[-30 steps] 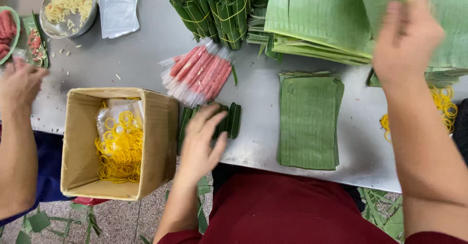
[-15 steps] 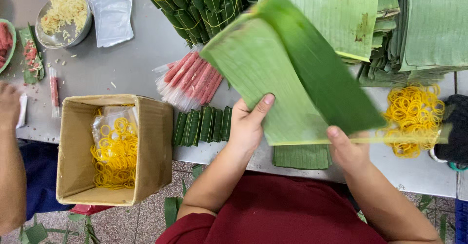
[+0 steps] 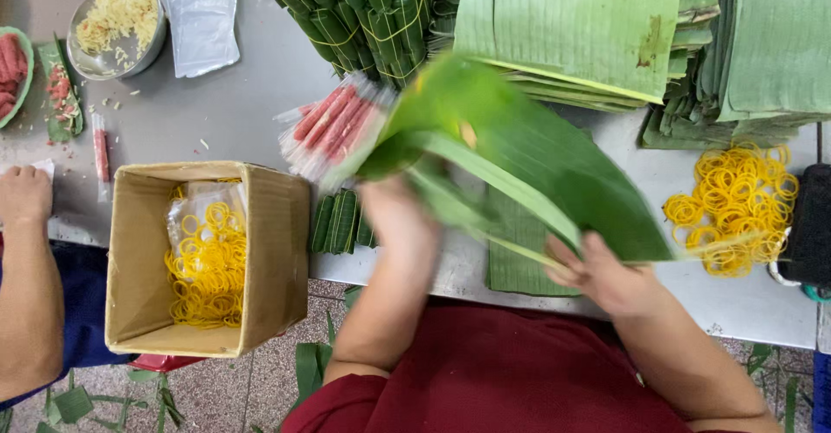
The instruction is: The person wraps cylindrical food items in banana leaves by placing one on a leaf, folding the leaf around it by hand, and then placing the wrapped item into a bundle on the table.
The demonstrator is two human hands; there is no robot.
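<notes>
Left hand (image 3: 400, 218) raised at the counter edge, blurred, fingers seemingly curled shut, right hand (image 3: 606, 275) lower, thumb pinched over fingers, both forearms angled inward, bare

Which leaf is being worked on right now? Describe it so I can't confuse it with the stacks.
Start at the grey table, near its front edge. The leaf is lifted above it, between the left hand and right hand. Unlike the flat stacks behind, it is bent, motion-blurred and off the table.

A grey table (image 3: 225, 113) carries stacked banana leaves (image 3: 571, 26), yellow rubber bands (image 3: 736, 199) and wrapped sausages (image 3: 333, 126).
</notes>
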